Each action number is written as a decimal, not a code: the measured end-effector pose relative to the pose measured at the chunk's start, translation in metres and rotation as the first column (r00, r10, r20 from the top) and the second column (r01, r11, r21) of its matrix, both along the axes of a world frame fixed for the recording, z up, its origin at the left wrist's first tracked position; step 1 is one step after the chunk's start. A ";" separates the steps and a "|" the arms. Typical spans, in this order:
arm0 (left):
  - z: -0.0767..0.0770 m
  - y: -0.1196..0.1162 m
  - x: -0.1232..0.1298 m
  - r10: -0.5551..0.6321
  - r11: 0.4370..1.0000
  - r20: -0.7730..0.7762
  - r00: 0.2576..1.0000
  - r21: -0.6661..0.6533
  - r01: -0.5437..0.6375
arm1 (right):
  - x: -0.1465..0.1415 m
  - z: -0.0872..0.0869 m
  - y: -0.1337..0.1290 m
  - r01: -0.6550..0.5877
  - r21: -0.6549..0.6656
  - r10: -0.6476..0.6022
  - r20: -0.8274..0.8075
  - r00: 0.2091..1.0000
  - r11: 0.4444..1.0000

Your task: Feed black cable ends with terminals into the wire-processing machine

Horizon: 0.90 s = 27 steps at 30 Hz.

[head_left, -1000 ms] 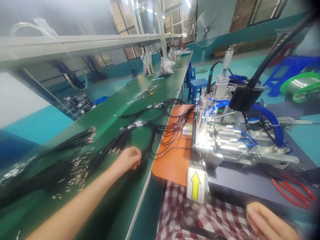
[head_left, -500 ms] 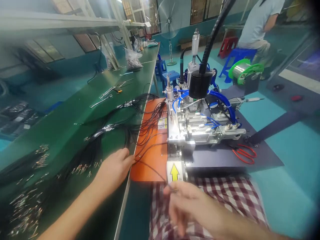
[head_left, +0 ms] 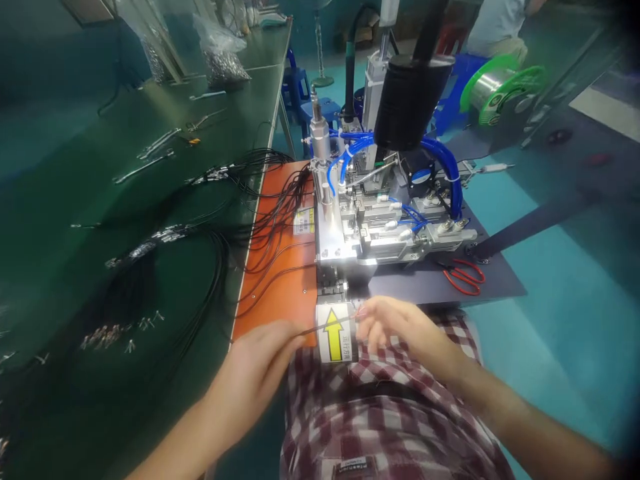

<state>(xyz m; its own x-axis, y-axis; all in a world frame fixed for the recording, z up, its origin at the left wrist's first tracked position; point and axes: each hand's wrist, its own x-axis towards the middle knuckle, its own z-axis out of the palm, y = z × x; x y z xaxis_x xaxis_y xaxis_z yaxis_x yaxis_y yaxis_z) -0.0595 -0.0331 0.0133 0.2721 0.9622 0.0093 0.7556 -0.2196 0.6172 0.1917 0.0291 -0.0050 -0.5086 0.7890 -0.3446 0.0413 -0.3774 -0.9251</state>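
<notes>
A thin dark cable (head_left: 325, 327) stretches between my two hands, across the white label with a yellow arrow (head_left: 334, 337) at the machine's front. My left hand (head_left: 265, 357) pinches it over the near edge of the orange board (head_left: 280, 300). At the cable's end, my right hand (head_left: 395, 323) closes thumb and forefinger on it, the other fingers curled. Just beyond stands the metal machine (head_left: 340, 233) with blue air tubes. More black cables (head_left: 280, 220) run over the orange board to the machine's left side.
Bundles of cables with metal ends (head_left: 165, 237) lie on the green table (head_left: 190, 127). Red-handled scissors or snips (head_left: 465, 277) rest on the machine's base. A green wire spool (head_left: 500, 87) stands behind, near a seated person. A black cylinder (head_left: 413, 100) hangs above the machine.
My left hand has moved right, from the table edge to the orange board's front. My right hand has risen, and the cable now lies across the arrow label. The view has tilted down.
</notes>
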 end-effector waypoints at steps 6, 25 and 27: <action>0.008 0.009 0.019 0.008 0.999 -0.029 1.000 -0.046 -0.010 | -0.022 0.005 -0.007 0.078 0.120 -0.082 0.029 0.996 0.990; 0.002 0.044 0.062 0.202 0.934 0.471 0.859 -0.355 -0.025 | -0.018 0.001 0.003 0.177 0.167 -0.187 0.047 0.981 0.970; 0.003 0.045 0.063 0.218 0.935 0.466 0.857 -0.353 -0.046 | -0.019 0.000 0.003 0.208 0.180 -0.220 0.050 0.974 0.961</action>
